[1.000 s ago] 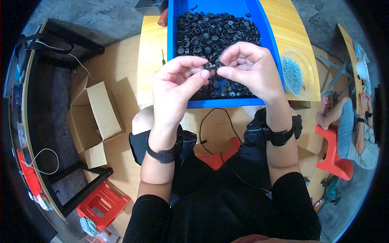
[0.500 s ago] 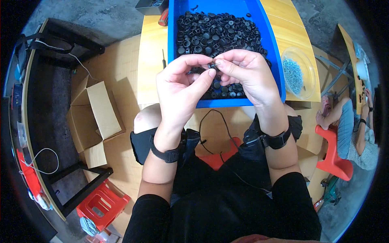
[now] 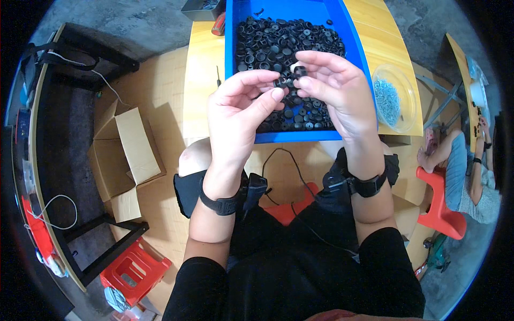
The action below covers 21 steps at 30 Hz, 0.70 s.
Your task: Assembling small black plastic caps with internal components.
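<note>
Hands pinching a small black plastic part (image 3: 286, 81) above a blue bin (image 3: 231, 80) of similar pieces, upper centre of the frame.

Left hand (image 3: 238, 115) and right hand (image 3: 334, 91) meet fingertip to fingertip, both closed on the part between thumbs and forefingers. It looks light, rigid and smooth, so probably easy to drop; a grip on its rim or opposite ends seems safest. Right of the bin, a clear bowl (image 3: 409, 99) holds small pale metal pieces. An open cardboard box (image 3: 126, 158) sits at mid left.
</note>
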### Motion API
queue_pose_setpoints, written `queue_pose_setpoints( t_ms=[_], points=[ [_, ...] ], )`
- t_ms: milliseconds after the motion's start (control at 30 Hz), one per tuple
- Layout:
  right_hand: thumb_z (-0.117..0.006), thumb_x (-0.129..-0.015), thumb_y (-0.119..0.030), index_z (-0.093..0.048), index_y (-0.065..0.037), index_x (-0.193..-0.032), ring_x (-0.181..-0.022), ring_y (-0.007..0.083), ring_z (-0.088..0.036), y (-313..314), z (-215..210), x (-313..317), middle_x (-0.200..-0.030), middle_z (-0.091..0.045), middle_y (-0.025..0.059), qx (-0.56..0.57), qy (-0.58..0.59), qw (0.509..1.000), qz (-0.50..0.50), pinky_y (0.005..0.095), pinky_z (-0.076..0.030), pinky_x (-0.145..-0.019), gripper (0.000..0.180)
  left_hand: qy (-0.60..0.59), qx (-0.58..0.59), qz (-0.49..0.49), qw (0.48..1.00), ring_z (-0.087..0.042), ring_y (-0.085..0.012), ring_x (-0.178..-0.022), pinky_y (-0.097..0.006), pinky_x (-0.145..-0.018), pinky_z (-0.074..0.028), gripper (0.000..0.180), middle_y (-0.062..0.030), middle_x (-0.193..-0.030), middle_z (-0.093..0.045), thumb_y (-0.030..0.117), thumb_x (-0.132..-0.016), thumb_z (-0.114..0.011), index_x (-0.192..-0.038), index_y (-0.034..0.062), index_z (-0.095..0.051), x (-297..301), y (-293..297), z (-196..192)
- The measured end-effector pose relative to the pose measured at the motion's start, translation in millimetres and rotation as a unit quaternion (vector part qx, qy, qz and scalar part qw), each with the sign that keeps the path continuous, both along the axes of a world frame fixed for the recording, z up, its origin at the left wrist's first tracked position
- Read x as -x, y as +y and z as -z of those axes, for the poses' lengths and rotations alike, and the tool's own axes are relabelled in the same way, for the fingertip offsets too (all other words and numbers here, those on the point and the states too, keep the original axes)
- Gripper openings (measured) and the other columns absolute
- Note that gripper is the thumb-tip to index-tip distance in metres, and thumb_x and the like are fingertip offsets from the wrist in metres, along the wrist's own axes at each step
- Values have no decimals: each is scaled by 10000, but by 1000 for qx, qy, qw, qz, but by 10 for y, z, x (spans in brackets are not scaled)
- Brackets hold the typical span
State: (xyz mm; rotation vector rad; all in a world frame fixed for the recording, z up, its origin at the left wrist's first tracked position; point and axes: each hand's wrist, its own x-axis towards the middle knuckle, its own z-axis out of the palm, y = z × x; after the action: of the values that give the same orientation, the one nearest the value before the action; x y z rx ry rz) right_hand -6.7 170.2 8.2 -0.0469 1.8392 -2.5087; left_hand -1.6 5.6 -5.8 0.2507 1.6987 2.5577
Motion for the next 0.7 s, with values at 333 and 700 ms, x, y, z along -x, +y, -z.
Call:
queue_pose_setpoints(
  t_ms=[333, 700],
  points=[
    [-643, -743, 66, -631, 14, -1012, -823, 95, -567, -43, -183, -182, -913, -593, 49, -44, 138, 988, -56, 207, -483, -687, 274, 42, -39, 50, 997, -627, -138, -820, -224, -720, -504, 229, -94, -903, -645, -38, -781, -633, -1006, -21, -591, -151, -67, -224],
    [-643, -766, 37, -630, 14, -1021, -773, 101, -588, 24, -170, -223, -858, -614, 48, -74, 121, 986, -85, 212, -484, -658, 257, 43, -57, 75, 995, -612, -124, -838, -230, -749, -497, 242, -90, -912, -643, -44, -769, -644, -1007, -29, -600, -145, -78, -177]
  ],
)
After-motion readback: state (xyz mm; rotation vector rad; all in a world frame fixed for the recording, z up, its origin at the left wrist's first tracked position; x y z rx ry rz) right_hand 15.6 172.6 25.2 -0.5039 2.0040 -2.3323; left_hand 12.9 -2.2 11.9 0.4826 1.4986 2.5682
